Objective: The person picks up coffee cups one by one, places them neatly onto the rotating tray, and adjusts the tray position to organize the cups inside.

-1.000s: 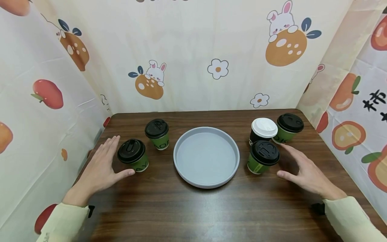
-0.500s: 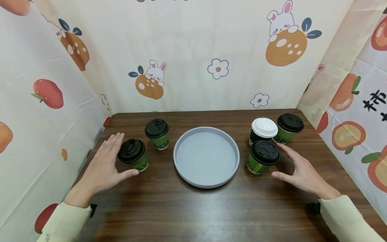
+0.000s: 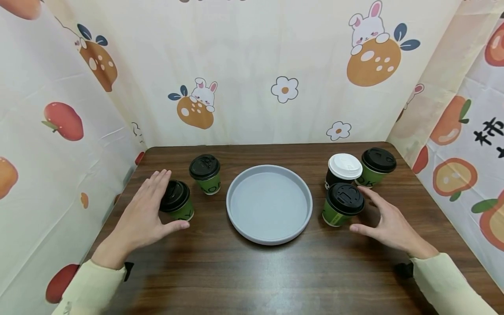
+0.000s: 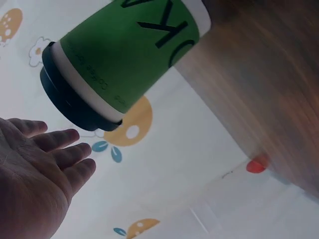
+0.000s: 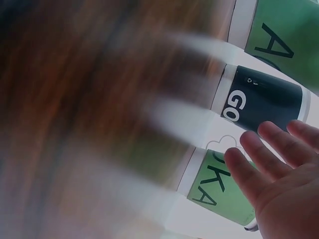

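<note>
My left hand (image 3: 143, 214), fingers straight and thumb spread, stands at the left side of a green paper coffee cup with a black lid (image 3: 182, 213). In the left wrist view that green cup (image 4: 129, 50) shows beyond the fingertips, apart from the palm. On the right, my right hand (image 3: 390, 223) is spread beside another green coffee cup with a black lid (image 3: 334, 215), thumb toward its lower side. The right wrist view shows the fingers overlapping a black cup marked GO (image 5: 264, 97) and a green cup (image 5: 214, 184). Neither hand holds anything.
A round grey tray (image 3: 269, 205) lies mid-table. Behind the left cup stands a green cup (image 3: 208, 183); at the right are a white-lidded black cup (image 3: 343, 168) and another green cup (image 3: 376, 166). Printed curtains (image 3: 244, 52) enclose the wooden table (image 3: 267, 280).
My left hand has moved right, closer to the left green cup and partly covering its lid. My right hand has shifted left toward the front right cup. The cups and tray stay in place.
</note>
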A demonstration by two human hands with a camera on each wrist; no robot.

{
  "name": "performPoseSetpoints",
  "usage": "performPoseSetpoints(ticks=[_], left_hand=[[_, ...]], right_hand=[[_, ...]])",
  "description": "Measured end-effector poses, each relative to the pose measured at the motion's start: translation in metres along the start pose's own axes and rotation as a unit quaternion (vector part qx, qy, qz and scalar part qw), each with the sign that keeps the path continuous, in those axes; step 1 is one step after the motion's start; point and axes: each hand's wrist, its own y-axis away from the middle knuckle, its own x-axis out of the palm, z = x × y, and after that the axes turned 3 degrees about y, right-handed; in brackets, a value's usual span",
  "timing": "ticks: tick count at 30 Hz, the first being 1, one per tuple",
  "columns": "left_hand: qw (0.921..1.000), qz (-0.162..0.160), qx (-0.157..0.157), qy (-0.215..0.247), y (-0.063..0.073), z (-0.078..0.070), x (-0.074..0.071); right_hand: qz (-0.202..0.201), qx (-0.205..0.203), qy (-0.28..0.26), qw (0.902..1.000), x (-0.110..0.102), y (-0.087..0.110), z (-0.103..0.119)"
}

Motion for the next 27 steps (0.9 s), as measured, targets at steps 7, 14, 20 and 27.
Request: performPoseSetpoints(ticks=[7, 14, 20, 27], left_hand=[[0.9998, 0.0, 0.013, 0.012, -0.004, -0.006, 0.003], [0.9996, -0.002, 0.024, 0.012, -0.007, -0.011, 0.006], [0.9994, -0.004, 0.032, 0.011, -0.007, -0.015, 0.009], [0.9993, 0.004, 0.037, 0.008, -0.009, -0.019, 0.011]], right_hand=[[0.01, 0.005, 0.0, 0.9999, 0.001, -0.001, 0.002], [0.01, 0.009, -0.005, 0.9999, 0.006, -0.006, 0.004], [0.005, 0.002, -0.015, 0.9999, 0.007, -0.008, 0.007], [0.002, -0.003, -0.022, 0.9998, 0.01, -0.009, 0.01]])
